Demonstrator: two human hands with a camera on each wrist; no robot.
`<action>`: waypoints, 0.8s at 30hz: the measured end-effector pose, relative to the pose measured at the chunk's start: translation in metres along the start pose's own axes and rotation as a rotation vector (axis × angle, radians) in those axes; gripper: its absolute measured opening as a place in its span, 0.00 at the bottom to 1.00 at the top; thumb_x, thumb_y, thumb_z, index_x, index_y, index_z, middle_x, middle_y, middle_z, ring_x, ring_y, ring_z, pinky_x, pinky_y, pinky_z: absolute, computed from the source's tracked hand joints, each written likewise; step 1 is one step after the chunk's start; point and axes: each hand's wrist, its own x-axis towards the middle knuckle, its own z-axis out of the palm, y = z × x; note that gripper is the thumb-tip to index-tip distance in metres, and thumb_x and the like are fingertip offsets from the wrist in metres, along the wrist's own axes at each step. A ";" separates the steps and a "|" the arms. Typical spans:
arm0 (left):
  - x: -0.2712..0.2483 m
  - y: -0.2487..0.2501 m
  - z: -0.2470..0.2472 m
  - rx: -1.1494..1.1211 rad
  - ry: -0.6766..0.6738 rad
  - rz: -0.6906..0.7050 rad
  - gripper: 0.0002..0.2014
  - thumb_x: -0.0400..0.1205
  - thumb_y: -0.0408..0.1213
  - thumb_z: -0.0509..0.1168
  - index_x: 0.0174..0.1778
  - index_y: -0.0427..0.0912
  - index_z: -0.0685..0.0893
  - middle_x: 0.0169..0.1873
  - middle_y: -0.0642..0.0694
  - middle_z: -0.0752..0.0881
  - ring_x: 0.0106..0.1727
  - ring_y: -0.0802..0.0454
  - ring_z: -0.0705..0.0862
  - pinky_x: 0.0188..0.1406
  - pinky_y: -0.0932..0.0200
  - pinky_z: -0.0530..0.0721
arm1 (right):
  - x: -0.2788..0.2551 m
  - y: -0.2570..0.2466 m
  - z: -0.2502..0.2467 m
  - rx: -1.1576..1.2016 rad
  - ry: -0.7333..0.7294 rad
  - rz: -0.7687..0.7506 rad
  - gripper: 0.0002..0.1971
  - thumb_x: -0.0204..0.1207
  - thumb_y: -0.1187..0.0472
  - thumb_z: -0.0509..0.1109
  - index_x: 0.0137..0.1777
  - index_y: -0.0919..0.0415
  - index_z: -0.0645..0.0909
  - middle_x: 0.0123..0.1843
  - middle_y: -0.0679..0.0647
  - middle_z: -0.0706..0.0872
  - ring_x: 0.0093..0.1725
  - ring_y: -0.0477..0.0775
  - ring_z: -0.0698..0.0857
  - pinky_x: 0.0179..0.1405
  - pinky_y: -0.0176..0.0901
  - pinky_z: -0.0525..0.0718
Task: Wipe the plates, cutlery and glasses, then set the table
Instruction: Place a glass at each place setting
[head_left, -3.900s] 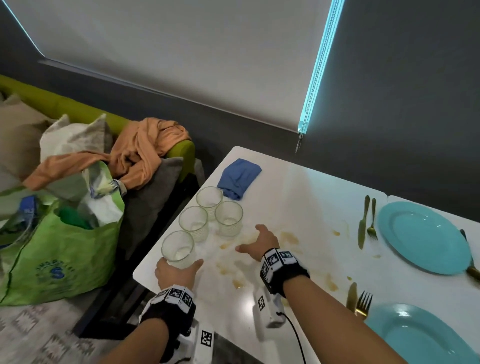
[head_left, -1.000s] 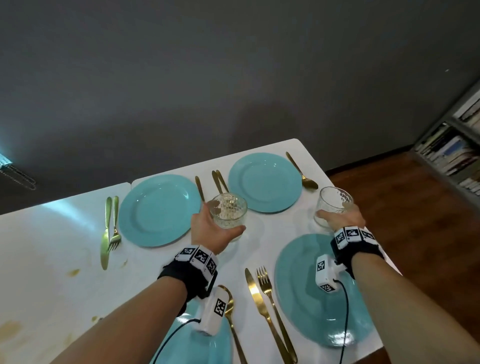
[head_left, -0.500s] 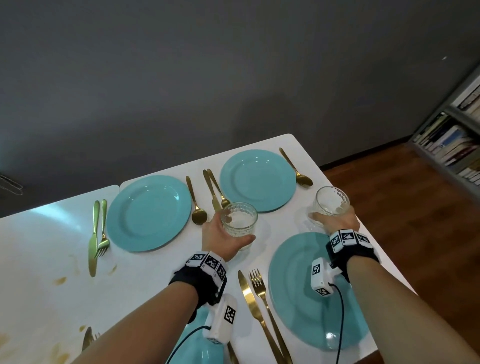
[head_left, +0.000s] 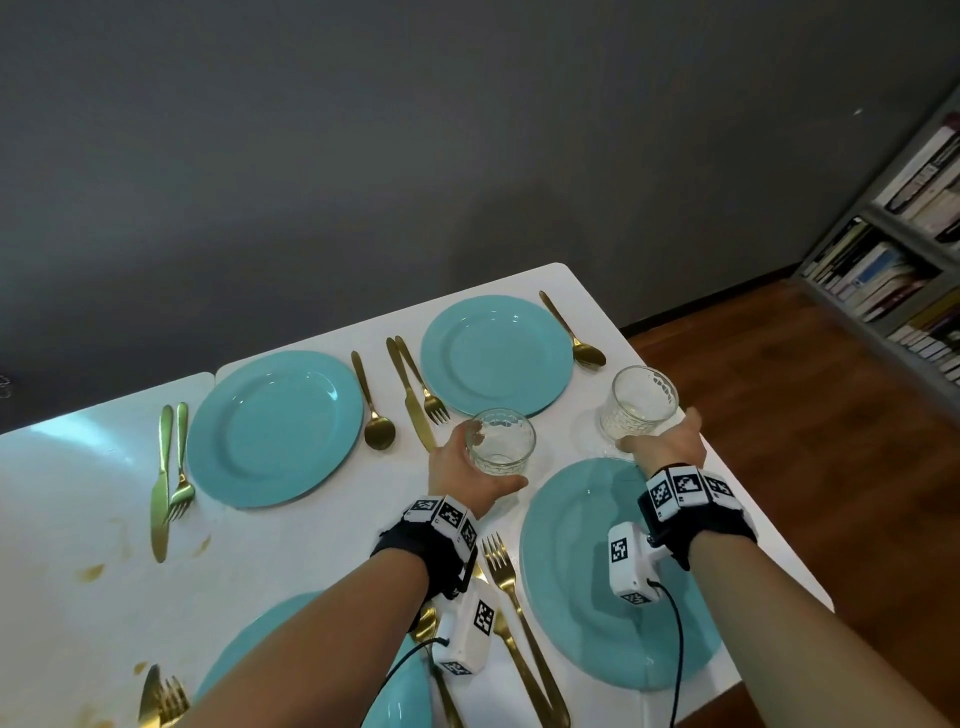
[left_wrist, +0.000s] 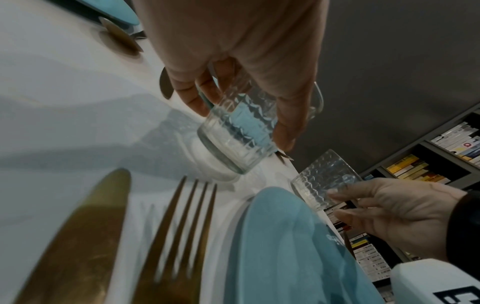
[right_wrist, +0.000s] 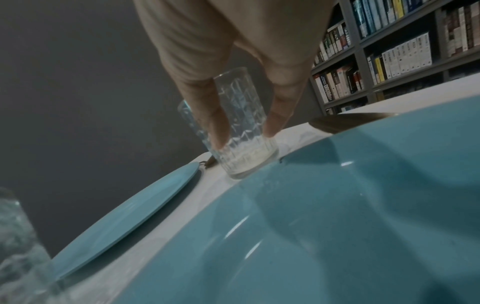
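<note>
Dark grey wall (head_left: 363, 156) behind; wood floor (head_left: 831, 415) at right, with a grey bookshelf (head_left: 904, 249) full of books at the far right.

White table (head_left: 78, 493): main surface, with brown stains (head_left: 93, 571) toward its left end.

Plates, turquoise, four:
- far left plate (head_left: 275, 426), with a gold knife and fork (head_left: 169, 467) on its left and a gold spoon (head_left: 375, 410) on its right;
- far right plate (head_left: 496, 353), with a second gold knife and fork (head_left: 415, 389) on its left and a second gold spoon (head_left: 574, 332) on its right;
- near right plate (head_left: 571, 587), under the right forearm, with a third gold knife and fork (head_left: 514, 613) lying just left of it;
- near left plate (head_left: 244, 654), mostly hidden by the left forearm, with gold cutlery (head_left: 158, 701) at its left edge.

Hands, each with a black wrist strap carrying white marker blocks:
- left hand (head_left: 460, 480): thumb and fingers curled round the left glass (head_left: 500, 449), which is tilted, its base just above the table, between the far right plate and the near right plate;
- right hand (head_left: 670, 441): thumb and fingers clamped on the lower wall of the right glass (head_left: 641, 402), which stands upright at the table's right edge, just beyond the rim of the near right plate. Whether its base touches the table cannot be told.

Glasses: clear, patterned, both empty, well apart from each other.
</note>
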 end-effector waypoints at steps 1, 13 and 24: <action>0.000 0.000 0.001 0.000 -0.002 -0.001 0.46 0.57 0.43 0.84 0.72 0.47 0.72 0.64 0.46 0.82 0.66 0.48 0.79 0.65 0.58 0.77 | -0.001 0.001 0.000 -0.003 -0.002 -0.003 0.51 0.65 0.69 0.79 0.82 0.57 0.50 0.77 0.65 0.69 0.76 0.66 0.70 0.70 0.55 0.73; -0.004 0.003 0.003 0.051 -0.104 -0.077 0.58 0.55 0.44 0.85 0.79 0.52 0.59 0.70 0.42 0.72 0.74 0.44 0.68 0.74 0.50 0.69 | -0.024 0.001 -0.006 -0.030 -0.015 -0.044 0.49 0.66 0.68 0.79 0.82 0.56 0.51 0.76 0.62 0.72 0.76 0.63 0.70 0.73 0.51 0.70; -0.033 -0.013 -0.068 0.055 -0.026 -0.033 0.42 0.69 0.44 0.78 0.76 0.40 0.66 0.68 0.42 0.78 0.71 0.45 0.74 0.71 0.50 0.73 | -0.090 -0.004 -0.003 0.037 0.067 -0.159 0.39 0.67 0.67 0.76 0.77 0.62 0.62 0.72 0.63 0.77 0.72 0.63 0.74 0.71 0.49 0.70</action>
